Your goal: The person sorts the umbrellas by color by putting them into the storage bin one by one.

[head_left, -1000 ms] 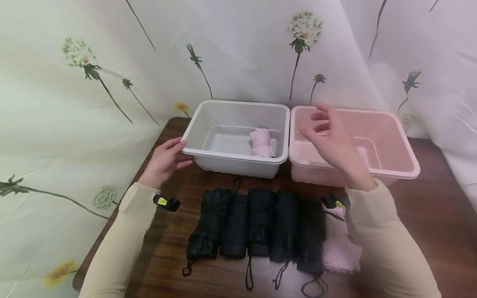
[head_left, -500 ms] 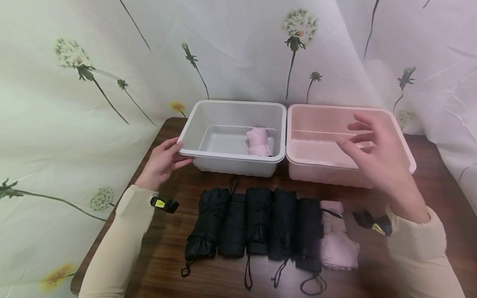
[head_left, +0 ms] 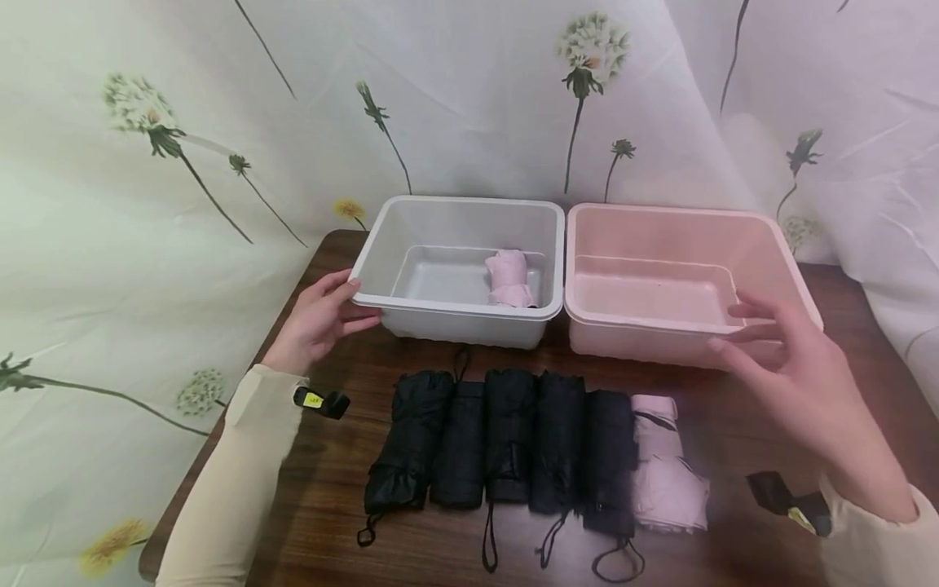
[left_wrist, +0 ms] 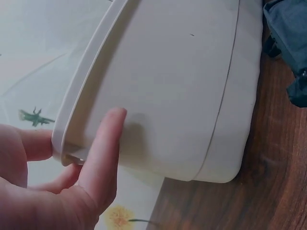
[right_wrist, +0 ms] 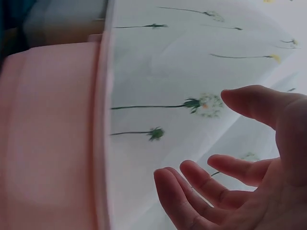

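Note:
My left hand (head_left: 320,318) holds the front-left corner of the white bin (head_left: 455,312). In the left wrist view its thumb (left_wrist: 103,153) lies on the white bin's (left_wrist: 182,86) front wall and the fingers reach round the rim. A pink folded umbrella (head_left: 509,280) lies inside that bin. My right hand (head_left: 795,371) hovers, fingers spread and holding nothing, by the front-right corner of the pink bin (head_left: 763,236), which shows nothing inside. The right wrist view shows the bare palm (right_wrist: 240,187) beside the pink wall (right_wrist: 48,134).
On the brown table (head_left: 866,408), in front of the bins, several black folded umbrellas (head_left: 506,440) lie in a row, with one pink umbrella (head_left: 663,477) at the right end. A flower-print curtain (head_left: 147,204) hangs behind and to both sides.
My right hand has moved from over the pink bin rightward and down to its front-right corner. The left hand has stayed on the white bin.

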### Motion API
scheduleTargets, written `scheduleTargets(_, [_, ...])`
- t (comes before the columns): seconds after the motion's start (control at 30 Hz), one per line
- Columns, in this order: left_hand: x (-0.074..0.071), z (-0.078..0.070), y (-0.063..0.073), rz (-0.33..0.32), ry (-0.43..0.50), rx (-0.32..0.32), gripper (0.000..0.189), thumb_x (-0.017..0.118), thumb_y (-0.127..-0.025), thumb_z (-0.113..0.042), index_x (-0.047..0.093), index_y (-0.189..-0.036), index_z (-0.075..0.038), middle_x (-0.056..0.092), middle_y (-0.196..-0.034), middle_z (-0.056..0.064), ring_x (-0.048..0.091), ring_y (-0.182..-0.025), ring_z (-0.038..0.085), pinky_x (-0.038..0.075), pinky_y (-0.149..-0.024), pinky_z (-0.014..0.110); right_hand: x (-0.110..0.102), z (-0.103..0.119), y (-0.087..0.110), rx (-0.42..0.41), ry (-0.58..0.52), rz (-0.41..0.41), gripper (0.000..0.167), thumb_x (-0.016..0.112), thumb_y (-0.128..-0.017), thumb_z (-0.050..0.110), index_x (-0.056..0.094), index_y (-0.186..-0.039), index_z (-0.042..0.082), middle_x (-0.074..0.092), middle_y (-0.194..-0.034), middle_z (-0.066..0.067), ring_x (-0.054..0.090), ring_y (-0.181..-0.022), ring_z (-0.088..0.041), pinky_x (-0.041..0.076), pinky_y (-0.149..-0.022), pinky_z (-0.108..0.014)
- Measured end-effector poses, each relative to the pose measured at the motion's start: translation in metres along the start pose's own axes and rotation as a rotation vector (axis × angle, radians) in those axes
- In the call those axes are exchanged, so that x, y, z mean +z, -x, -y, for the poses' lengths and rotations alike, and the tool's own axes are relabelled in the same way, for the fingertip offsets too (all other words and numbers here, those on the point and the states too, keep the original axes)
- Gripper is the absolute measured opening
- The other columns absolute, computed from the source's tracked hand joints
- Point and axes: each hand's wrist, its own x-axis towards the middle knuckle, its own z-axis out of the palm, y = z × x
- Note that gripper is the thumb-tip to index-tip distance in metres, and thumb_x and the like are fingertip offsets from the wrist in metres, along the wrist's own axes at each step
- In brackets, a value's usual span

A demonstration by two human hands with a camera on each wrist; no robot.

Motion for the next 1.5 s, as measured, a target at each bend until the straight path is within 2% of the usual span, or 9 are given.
scheduleTargets(0.17, [0.0, -0.001, 0.001, -0.005, 0.014, 0.004, 0.06, 0.055, -0.098, -0.029, 0.029, -0.15, -0.012, 0.041, -0.14, 0.015, 0.071, -0.088, 0.015, 0.058, -0.081, 0.04, 0.013, -0.024, 0.009, -0.009, 0.059, 0.047, 0.062, 0.072, -0.088, 0.024, 0.044, -0.142, 0.01, 0.061, -0.118, -0.019, 0.057, -0.077, 0.016, 0.046, -0.065, -0.007])
scheduleTargets(0.27, [0.001, -0.001, 0.001, -0.011, -0.001, 0.002, 0.059, 0.053, -0.099, -0.029, 0.029, -0.15, -0.013, 0.042, -0.14, 0.015, 0.071, -0.089, 0.015, 0.059, -0.081, 0.039, 0.028, -0.038, 0.015, -0.023, 0.105, 0.098, 0.064, 0.072, -0.088, 0.025, 0.043, -0.141, 0.003, 0.061, -0.116, -0.023, 0.066, -0.088, -0.009, 0.053, -0.079, -0.03])
scheduleTargets(0.4, [0.001, 0.0, 0.002, -0.015, -0.014, -0.004, 0.059, 0.053, -0.099, -0.03, 0.029, -0.15, -0.014, 0.042, -0.139, 0.013, 0.07, -0.091, 0.015, 0.057, -0.084, 0.041, 0.053, -0.053, 0.029, -0.023, 0.151, 0.199, 0.071, 0.073, -0.086, 0.027, 0.038, -0.139, -0.005, 0.056, -0.116, -0.026, 0.061, -0.097, -0.04, 0.048, -0.081, -0.057])
scheduleTargets(0.67, [0.001, 0.0, 0.003, -0.013, 0.006, -0.001, 0.059, 0.054, -0.098, -0.029, 0.03, -0.15, -0.013, 0.043, -0.138, 0.013, 0.071, -0.089, 0.015, 0.055, -0.086, 0.043, 0.081, -0.06, 0.055, 0.146, 0.197, 0.442, 0.089, 0.068, -0.085, 0.051, 0.029, -0.145, -0.002, 0.04, -0.128, -0.03, 0.049, -0.11, -0.041, 0.046, -0.089, -0.063])
scheduleTargets(0.83, [0.002, -0.001, 0.004, -0.015, 0.011, -0.002, 0.059, 0.054, -0.099, -0.028, 0.029, -0.15, -0.013, 0.041, -0.139, 0.013, 0.071, -0.088, 0.014, 0.058, -0.081, 0.04, 0.088, -0.055, 0.064, 0.216, 0.26, 0.509, 0.104, 0.067, -0.08, 0.062, 0.022, -0.149, -0.002, 0.037, -0.134, -0.035, 0.051, -0.112, -0.049, 0.046, -0.087, -0.066])
scheduleTargets(0.97, [0.003, -0.001, 0.004, -0.022, 0.005, -0.009, 0.059, 0.053, -0.099, -0.028, 0.028, -0.15, -0.013, 0.04, -0.141, 0.014, 0.071, -0.087, 0.014, 0.057, -0.083, 0.041, 0.093, -0.051, 0.067, 0.212, 0.323, 0.523, 0.113, 0.069, -0.075, 0.066, 0.02, -0.149, -0.004, 0.038, -0.132, -0.04, 0.055, -0.106, -0.052, 0.049, -0.079, -0.066])
scheduleTargets(1.1, [0.002, 0.0, 0.005, -0.03, -0.004, -0.015, 0.058, 0.053, -0.099, -0.028, 0.028, -0.15, -0.014, 0.04, -0.141, 0.014, 0.071, -0.087, 0.014, 0.056, -0.084, 0.042, 0.096, -0.049, 0.066, 0.255, 0.367, 0.558, 0.117, 0.068, -0.073, 0.069, 0.017, -0.15, -0.002, 0.038, -0.131, -0.04, 0.059, -0.097, -0.046, 0.051, -0.074, -0.063])
scheduleTargets(1.27, [0.002, 0.0, 0.005, -0.034, -0.01, -0.011, 0.058, 0.053, -0.099, -0.028, 0.029, -0.15, -0.014, 0.042, -0.139, 0.014, 0.071, -0.087, 0.015, 0.055, -0.085, 0.043, 0.097, -0.05, 0.065, 0.274, 0.405, 0.575, 0.121, 0.068, -0.071, 0.071, 0.014, -0.151, -0.001, 0.037, -0.132, -0.041, 0.058, -0.101, -0.05, 0.051, -0.075, -0.063])
scheduleTargets(1.5, [0.001, 0.0, 0.003, -0.025, -0.005, -0.004, 0.059, 0.054, -0.099, -0.029, 0.028, -0.15, -0.014, 0.041, -0.139, 0.013, 0.071, -0.089, 0.015, 0.052, -0.088, 0.045, 0.094, -0.057, 0.06, 0.256, 0.422, 0.513, 0.116, 0.074, -0.07, 0.06, 0.018, -0.149, -0.004, 0.045, -0.126, -0.036, 0.054, -0.103, -0.05, 0.05, -0.071, -0.061])
